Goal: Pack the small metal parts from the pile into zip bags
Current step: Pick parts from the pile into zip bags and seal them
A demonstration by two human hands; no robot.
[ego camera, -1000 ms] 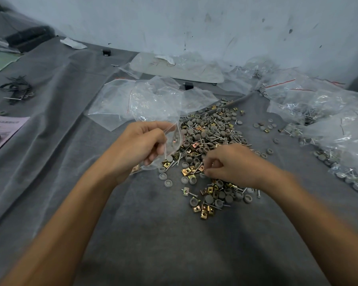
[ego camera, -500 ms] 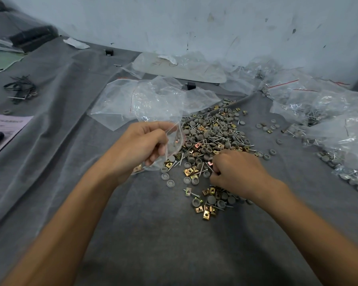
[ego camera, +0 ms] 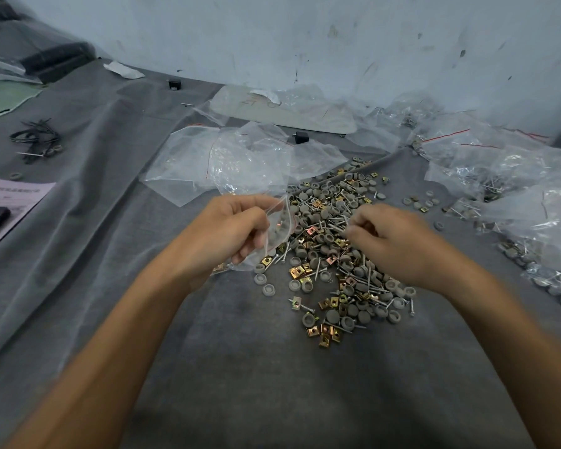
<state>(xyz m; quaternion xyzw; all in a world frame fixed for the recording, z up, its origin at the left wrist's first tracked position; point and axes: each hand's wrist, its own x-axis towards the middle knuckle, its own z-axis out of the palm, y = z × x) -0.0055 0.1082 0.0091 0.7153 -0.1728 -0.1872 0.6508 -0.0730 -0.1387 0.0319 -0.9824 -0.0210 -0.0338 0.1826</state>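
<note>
A wrinkled grey cloth (ego camera: 240,393) spreads under everything. On it, right of centre, lies the pile (ego camera: 324,257) of small parts, its long axis running away from the person toward the scuffed pale wall (ego camera: 305,43). It is made up of round grey caps (ego camera: 268,290), square brass-coloured clips (ego camera: 298,271) and thin silvery screws (ego camera: 305,307) that point every way. Crinkled clear full bags (ego camera: 518,189) crowd the right side and are cut off by the frame edge. Flat bags (ego camera: 188,160) lie behind the pile on its left. The left hand (ego camera: 224,231) is at the pile's left rim, fingers curled round a clear zip bag (ego camera: 280,218). The bag hangs tilted, mouth end up and away, bottom end low by the heel of the hand, with a few brass pieces inside. The right hand (ego camera: 395,244) is over the middle of the pile and hides the parts beneath it. Its fingers are curled in with the thumb at the fingertips, and blur makes it impossible to tell whether they pinch a part.
</note>
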